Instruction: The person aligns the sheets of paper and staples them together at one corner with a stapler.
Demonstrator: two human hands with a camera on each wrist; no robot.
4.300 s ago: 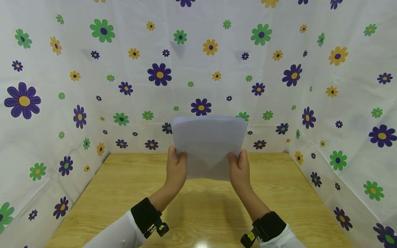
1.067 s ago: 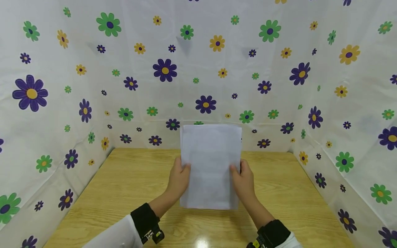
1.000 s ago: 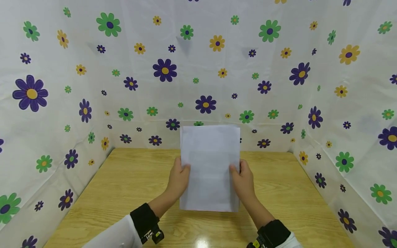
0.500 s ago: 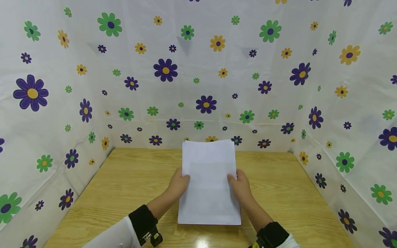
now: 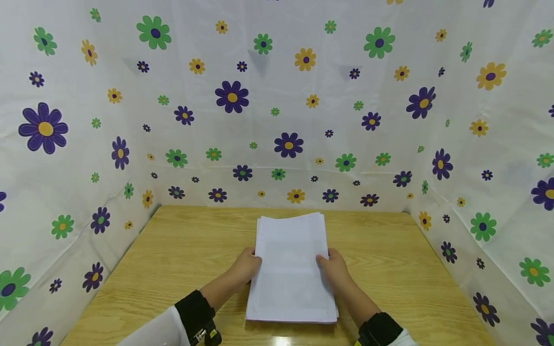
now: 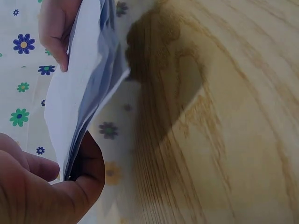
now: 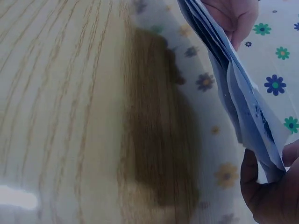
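A stack of white paper sheets (image 5: 291,269) sits between both hands above the middle of the wooden desk (image 5: 173,254), tilted low with its near edge towards the person and its far edge pointing at the flowered backdrop (image 5: 277,96). The left hand (image 5: 244,266) grips the stack's left edge, thumb on top and fingers (image 6: 28,163) curled under the sheets; the right hand (image 5: 335,269) grips the right edge the same way, thumb over the top sheet. From the left wrist view the sheets (image 6: 79,102) fan apart slightly and hang clear of the desk (image 6: 224,116), throwing a dark shadow on the wood. The right wrist view shows the loose page edges (image 7: 238,93) pinched at the corner by the right hand (image 7: 271,196), with faint print on one sheet. Black wristbands and white sleeves (image 5: 156,331) show at the bottom of the head view.
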